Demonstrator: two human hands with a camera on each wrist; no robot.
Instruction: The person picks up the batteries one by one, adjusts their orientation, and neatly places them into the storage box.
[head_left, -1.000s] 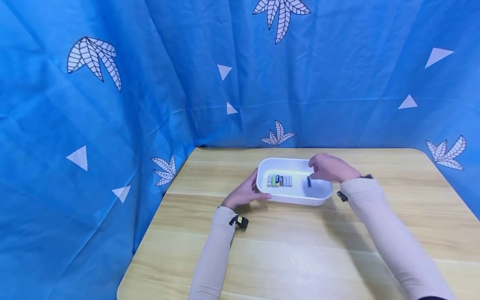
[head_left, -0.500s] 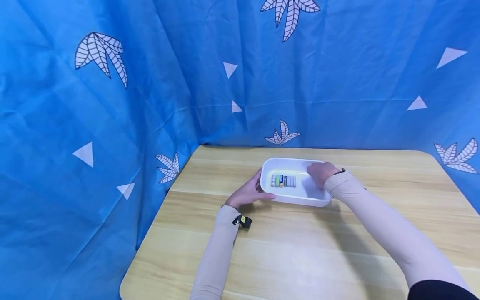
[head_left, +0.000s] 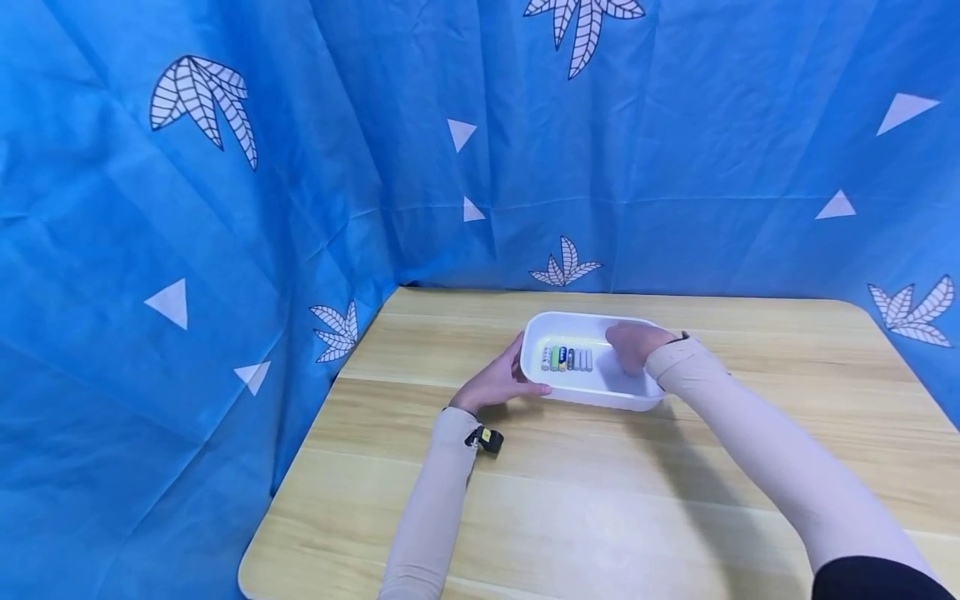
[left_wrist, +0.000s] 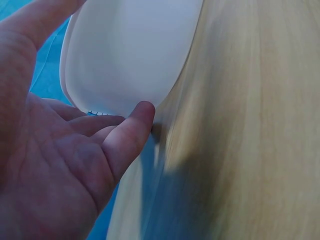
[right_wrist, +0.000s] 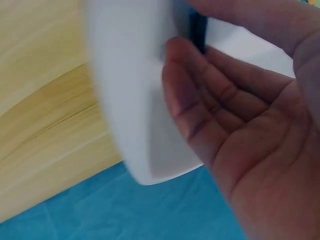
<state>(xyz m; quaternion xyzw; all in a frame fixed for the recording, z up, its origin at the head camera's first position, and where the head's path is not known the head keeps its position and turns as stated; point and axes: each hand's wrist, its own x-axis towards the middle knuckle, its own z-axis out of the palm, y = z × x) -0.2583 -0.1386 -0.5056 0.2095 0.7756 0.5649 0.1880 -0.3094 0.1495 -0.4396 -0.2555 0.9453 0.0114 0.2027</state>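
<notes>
A white plastic tub (head_left: 600,397) lies on the table, and my left hand (head_left: 497,385) grips its left end. The thumb is along the front wall, with the other fingers at the side. In the left wrist view, fingers (left_wrist: 131,136) touch the tub's outside. My right hand (head_left: 633,343) reaches inside the right half, back of the hand upward, hiding its fingertips in the head view. The right wrist view has a dark battery (right_wrist: 198,31) pinched between its thumb and fingers. Several batteries (head_left: 563,359) stand side by side in a row in the tub's left half, one green, one blue and yellow.
The tub's walls (right_wrist: 120,90) rise around the right hand. Pale wood makes up the tabletop (head_left: 570,492). A blue curtain (head_left: 420,150) with leaf and triangle prints hangs behind and left of the table.
My right hand has come down deeper into the tub, covering the dark battery that showed at its fingertips in the head view. The left hand keeps its hold. The head view has shifted slightly.
</notes>
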